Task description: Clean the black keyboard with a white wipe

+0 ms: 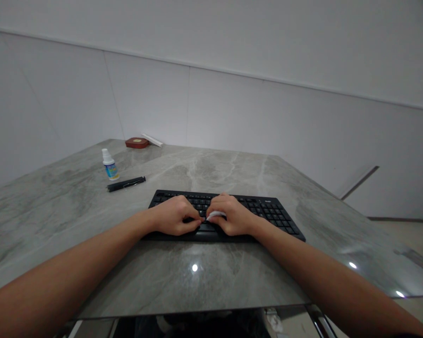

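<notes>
A black keyboard [278,217] lies flat on the grey marbled table, with both hands over its middle. My left hand [176,216] is closed, thumb and forefinger pinched together just above the lower key rows. Whatever is between those fingertips, if anything, is too small to make out. Close beside it, my right hand [231,216] is closed on a small folded white tissue [216,214], whose tip points down at the keys near the left fingertips. The hands hide many of the middle keys.
On the left of the marbled table [193,291] stand a white spray bottle [110,165] with a blue label and, lying in front of it, a black pen-like tool [126,183]. A reddish-brown case [137,142] and a white strip [152,140] lie by the back wall.
</notes>
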The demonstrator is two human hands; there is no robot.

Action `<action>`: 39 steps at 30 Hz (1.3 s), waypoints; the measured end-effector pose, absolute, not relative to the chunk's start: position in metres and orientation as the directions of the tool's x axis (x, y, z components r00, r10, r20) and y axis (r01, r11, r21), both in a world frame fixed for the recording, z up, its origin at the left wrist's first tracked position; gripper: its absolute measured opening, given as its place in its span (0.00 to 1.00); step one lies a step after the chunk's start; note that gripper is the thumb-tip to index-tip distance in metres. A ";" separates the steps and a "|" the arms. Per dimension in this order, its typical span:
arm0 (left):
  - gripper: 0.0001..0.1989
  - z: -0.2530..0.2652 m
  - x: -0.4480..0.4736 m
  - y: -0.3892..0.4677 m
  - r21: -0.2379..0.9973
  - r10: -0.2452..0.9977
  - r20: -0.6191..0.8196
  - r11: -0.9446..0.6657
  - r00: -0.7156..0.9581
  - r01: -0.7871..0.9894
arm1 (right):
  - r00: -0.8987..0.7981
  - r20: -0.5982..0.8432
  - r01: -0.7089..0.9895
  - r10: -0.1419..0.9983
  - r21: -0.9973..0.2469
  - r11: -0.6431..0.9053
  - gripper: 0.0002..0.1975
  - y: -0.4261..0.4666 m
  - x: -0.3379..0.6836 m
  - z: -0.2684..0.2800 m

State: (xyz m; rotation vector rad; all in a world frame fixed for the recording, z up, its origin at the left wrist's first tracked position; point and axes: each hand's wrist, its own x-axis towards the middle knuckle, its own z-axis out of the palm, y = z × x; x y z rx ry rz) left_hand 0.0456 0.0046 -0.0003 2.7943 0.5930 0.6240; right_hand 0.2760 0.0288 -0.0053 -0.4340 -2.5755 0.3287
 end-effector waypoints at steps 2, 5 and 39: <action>0.12 -0.001 0.046 0.005 0.291 0.432 0.356 -0.894 0.829 0.341 | -0.845 0.421 0.205 0.330 -0.314 0.927 0.03 0.028 0.276 -0.005; 0.12 -0.001 0.046 0.005 0.287 0.429 0.354 -0.896 0.831 0.339 | -0.852 0.399 0.231 0.338 -0.293 0.928 0.04 0.028 0.276 -0.004; 0.11 -0.002 0.046 0.005 0.303 0.427 0.363 -0.895 0.828 0.329 | -0.748 0.412 0.464 0.520 -0.235 0.854 0.02 0.034 0.276 -0.007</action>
